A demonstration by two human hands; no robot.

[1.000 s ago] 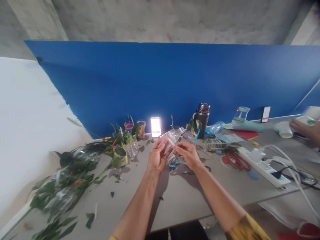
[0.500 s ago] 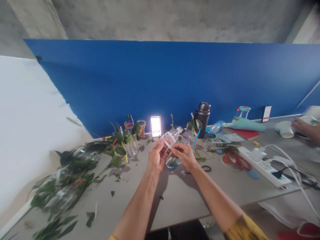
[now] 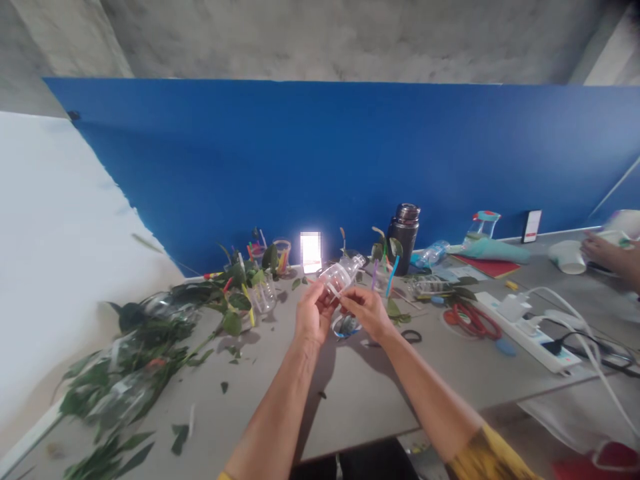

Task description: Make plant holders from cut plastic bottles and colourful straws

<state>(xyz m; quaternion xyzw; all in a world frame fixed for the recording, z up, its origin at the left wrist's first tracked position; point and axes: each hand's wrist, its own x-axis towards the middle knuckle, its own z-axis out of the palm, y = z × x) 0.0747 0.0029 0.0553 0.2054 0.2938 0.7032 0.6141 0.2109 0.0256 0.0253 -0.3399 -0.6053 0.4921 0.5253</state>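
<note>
A small clear plastic bottle is held tilted above the grey table, its neck pointing up and to the right. My left hand is closed around its lower end. My right hand pinches a thin white strip that lies across the bottle's side. Under my hands a clear cup with blue liquid stands on the table.
Leafy green branches lie at the left. Jars with coloured straws, a dark flask, red scissors and a white power strip crowd the back and right. Another person's hand works at far right.
Both hands have shifted slightly left and toward me with the bottle. The white strip now lies closer along the bottle's side. The other person's hand at far right moved a little.
</note>
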